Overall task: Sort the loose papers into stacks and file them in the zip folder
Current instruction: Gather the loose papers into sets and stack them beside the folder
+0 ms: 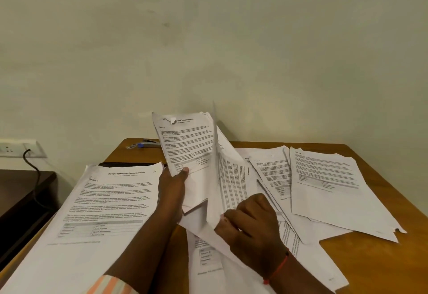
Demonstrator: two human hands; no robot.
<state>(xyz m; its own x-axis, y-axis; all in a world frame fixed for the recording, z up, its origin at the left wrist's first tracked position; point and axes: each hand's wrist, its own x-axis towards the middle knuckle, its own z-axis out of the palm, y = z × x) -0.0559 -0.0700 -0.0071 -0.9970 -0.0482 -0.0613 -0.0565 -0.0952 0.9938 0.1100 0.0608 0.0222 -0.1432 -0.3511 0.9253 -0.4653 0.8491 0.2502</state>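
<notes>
My left hand (pixel 172 188) grips a bundle of printed sheets (pixel 187 145) by its lower edge and holds it upright above the middle of the table. My right hand (pixel 251 223) pinches the bottom corner of another printed sheet (pixel 228 182), which bends up against that bundle. A neat stack of papers (pixel 99 208) lies at the left, with a dark edge (pixel 129 164), perhaps the zip folder, showing behind it. Loose papers (pixel 324 182) are spread overlapping across the right half of the table, and more sheets (pixel 208 261) lie under my right wrist.
The wooden table (pixel 361 261) stands against a pale wall. A stapler (pixel 148 143) lies at the far edge, behind the held bundle. At the left, a dark side table (pixel 20 191) sits lower, and a black cable (pixel 34 178) hangs from a wall socket (pixel 14 147).
</notes>
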